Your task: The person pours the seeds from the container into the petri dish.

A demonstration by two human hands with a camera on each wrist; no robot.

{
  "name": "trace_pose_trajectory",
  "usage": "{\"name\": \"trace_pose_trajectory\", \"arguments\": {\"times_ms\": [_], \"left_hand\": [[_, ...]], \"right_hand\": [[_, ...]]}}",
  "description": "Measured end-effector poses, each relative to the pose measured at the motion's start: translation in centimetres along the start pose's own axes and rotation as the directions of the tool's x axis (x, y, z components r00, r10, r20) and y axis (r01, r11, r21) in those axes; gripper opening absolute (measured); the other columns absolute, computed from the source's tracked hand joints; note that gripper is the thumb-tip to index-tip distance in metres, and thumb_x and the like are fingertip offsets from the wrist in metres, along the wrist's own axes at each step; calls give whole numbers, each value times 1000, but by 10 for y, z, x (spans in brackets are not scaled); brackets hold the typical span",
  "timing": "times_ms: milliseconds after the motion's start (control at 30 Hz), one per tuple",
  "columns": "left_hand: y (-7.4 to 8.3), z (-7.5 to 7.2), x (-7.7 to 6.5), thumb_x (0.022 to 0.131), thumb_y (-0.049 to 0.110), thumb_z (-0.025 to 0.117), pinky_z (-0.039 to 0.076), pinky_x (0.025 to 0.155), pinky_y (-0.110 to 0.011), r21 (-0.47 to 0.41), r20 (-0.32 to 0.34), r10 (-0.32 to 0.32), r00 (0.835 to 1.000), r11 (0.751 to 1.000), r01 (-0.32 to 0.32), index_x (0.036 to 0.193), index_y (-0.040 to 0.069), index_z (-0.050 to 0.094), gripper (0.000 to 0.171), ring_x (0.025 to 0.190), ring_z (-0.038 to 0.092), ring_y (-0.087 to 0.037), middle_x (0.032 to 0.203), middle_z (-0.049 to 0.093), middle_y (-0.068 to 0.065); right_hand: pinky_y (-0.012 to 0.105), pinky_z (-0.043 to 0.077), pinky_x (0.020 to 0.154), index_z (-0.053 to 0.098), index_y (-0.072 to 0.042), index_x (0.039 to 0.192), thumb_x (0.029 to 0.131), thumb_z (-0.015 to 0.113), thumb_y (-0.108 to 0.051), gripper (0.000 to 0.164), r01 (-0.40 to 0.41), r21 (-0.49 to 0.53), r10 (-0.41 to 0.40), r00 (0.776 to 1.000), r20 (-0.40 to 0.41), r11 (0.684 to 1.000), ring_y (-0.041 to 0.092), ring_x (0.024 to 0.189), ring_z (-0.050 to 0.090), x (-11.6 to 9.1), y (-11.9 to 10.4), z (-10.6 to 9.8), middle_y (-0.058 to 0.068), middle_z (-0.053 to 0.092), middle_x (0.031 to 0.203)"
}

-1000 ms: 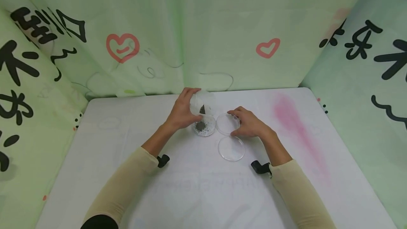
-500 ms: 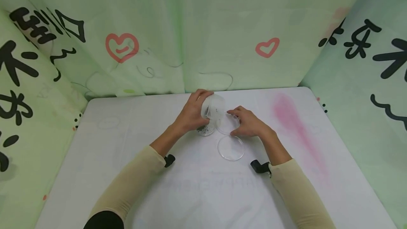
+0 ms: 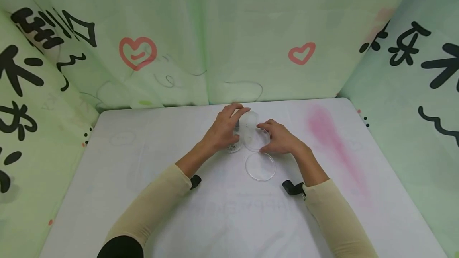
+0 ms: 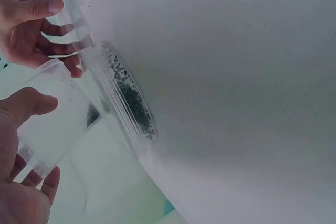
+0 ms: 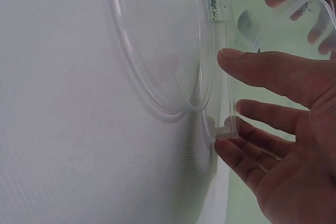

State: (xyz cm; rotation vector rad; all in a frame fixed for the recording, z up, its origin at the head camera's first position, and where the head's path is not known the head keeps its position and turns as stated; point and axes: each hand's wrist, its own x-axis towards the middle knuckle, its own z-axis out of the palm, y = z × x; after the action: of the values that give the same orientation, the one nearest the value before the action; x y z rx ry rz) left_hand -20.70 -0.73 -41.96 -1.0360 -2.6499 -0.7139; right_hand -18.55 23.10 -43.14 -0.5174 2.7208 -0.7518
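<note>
In the head view my left hand point(image 3: 223, 129) grips a clear plastic cup point(image 3: 249, 126) tipped toward the right. Dark grains point(image 4: 93, 115) lie against the cup's wall in the left wrist view. Partly hidden under that hand stands a round petri dish point(image 4: 128, 95) with dark grains spread over its bottom. My right hand point(image 3: 281, 137) holds a second clear petri dish point(image 3: 256, 140) by its side, thumb and fingers spread around the rim. The cup's mouth is above or just behind this second dish; I cannot tell whether any grains lie in it.
A third clear round dish or lid point(image 3: 260, 167) lies flat on the white-covered table point(image 3: 215, 214), in front of the second dish. A green curtain point(image 3: 229, 43) with drawings hangs close behind the table's far edge, and more curtain stands at both sides.
My left hand has moved right with the cup, from above the grain-filled dish toward the second dish, and the cup has turned. The right hand has stayed at its dish.
</note>
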Motion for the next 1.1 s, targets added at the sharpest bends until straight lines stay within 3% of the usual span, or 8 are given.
{"name": "trace_pose_trajectory", "arguments": {"times_ms": [300, 567, 1100], "left_hand": [[8, 3, 1, 71, -4, 72, 40, 98, -42, 99, -10, 83, 997, 992, -81, 142, 17, 42, 80, 134, 33, -23, 140, 41, -5], [10, 6, 2, 71, -9, 68, 41, 92, -37, 161, -9, 150, 989, 976, -147, 142, 18, 42, 80, 134, 33, -20, 139, 41, -3], [12, 8, 0, 81, -9, 60, 43, 89, -36, 244, 3, 210, 978, 948, -204, 140, 20, 45, 68, 133, 34, -20, 138, 43, -2]], "right_hand": [[41, 45, 90, 51, -4, 136, 69, 85, -25, 78, 17, 1, -17, 1000, -15, 1000, 27, 108, 53, 1, 0, 0, 11, 51, 126], [38, 45, 81, 52, -3, 135, 69, 85, -25, 77, 33, -5, -33, 999, -12, 999, 26, 96, 54, 1, 0, -1, 12, 52, 126], [39, 45, 80, 52, 0, 133, 68, 85, -24, 76, 49, -6, -49, 999, -16, 999, 26, 92, 54, 3, 2, -1, 14, 52, 127]]}}
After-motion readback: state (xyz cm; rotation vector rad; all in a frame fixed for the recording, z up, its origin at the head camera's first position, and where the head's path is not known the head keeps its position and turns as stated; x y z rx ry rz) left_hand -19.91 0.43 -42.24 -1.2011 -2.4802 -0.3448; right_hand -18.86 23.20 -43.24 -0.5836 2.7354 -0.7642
